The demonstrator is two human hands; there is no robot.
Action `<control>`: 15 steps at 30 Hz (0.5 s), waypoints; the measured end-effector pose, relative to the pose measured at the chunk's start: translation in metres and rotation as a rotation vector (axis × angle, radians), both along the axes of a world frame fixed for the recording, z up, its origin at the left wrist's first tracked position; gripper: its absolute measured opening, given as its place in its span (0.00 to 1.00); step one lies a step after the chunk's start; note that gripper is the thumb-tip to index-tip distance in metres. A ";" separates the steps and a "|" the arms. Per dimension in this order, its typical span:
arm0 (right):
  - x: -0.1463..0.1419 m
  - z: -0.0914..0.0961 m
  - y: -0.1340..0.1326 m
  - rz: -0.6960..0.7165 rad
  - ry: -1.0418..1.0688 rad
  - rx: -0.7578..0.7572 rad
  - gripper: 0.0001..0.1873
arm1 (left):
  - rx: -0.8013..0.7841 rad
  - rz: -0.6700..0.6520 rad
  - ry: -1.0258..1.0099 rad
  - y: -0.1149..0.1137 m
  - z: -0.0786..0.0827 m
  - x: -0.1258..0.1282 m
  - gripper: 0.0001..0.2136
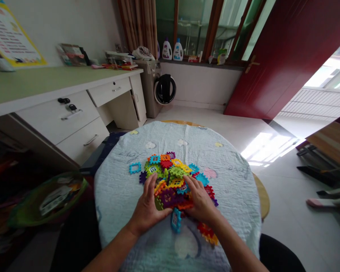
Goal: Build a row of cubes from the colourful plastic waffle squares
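A heap of colourful plastic interlocking blocks [177, 173] lies in the middle of a cloth-covered round table [119, 211]. They are flat notched squares, several with window-like grids. My left hand [147, 207] cups the heap's near left side, thumb spread from the fingers, beside a purple block [167, 198]. On the right, my right hand [200, 200] rests against the heap with fingers extended over it; its thumb is partly hidden. Between the hands, at the near edge, a blue window block [176, 220] stands tilted. A blue square frame [135, 168] lies apart at the left. Red and orange blocks [207, 232] sit beside my right forearm.
A long desk with drawers [65, 113] runs along the left wall. A washing machine [151, 87] stands behind the table, near detergent bottles [172, 51] on the sill. A green basket [51, 200] is at lower left. A red door [260, 56] stands at the right.
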State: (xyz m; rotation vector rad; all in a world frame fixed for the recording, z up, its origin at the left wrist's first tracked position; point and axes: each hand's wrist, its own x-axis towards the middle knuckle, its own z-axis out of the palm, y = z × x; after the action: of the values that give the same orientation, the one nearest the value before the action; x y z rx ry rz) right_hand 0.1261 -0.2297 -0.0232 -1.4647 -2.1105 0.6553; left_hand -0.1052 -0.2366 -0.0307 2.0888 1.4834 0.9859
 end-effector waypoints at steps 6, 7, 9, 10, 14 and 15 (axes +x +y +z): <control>0.003 0.000 0.013 -0.077 0.294 -0.033 0.45 | -0.136 -0.082 -0.217 0.015 0.014 0.027 0.53; 0.002 0.000 0.015 -0.084 0.358 -0.048 0.45 | -0.146 -0.104 -0.242 0.019 0.018 0.031 0.53; -0.001 0.002 0.019 -0.083 0.504 -0.089 0.45 | -0.150 -0.138 -0.274 0.029 0.029 0.039 0.52; -0.002 0.004 0.022 -0.077 0.581 -0.112 0.45 | -0.145 -0.152 -0.283 0.034 0.036 0.042 0.52; 0.001 0.015 0.030 -0.150 0.788 -0.147 0.40 | -0.128 -0.192 -0.248 0.059 0.064 0.047 0.44; 0.004 0.017 0.032 -0.195 0.802 -0.146 0.36 | -0.128 -0.179 -0.242 0.066 0.069 0.047 0.42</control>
State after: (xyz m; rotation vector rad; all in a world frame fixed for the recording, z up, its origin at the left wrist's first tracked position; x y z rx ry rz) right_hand 0.1302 -0.1982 -0.0057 -1.1729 -1.3092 1.1082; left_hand -0.0587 -0.1709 0.0384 1.8984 1.1863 1.0054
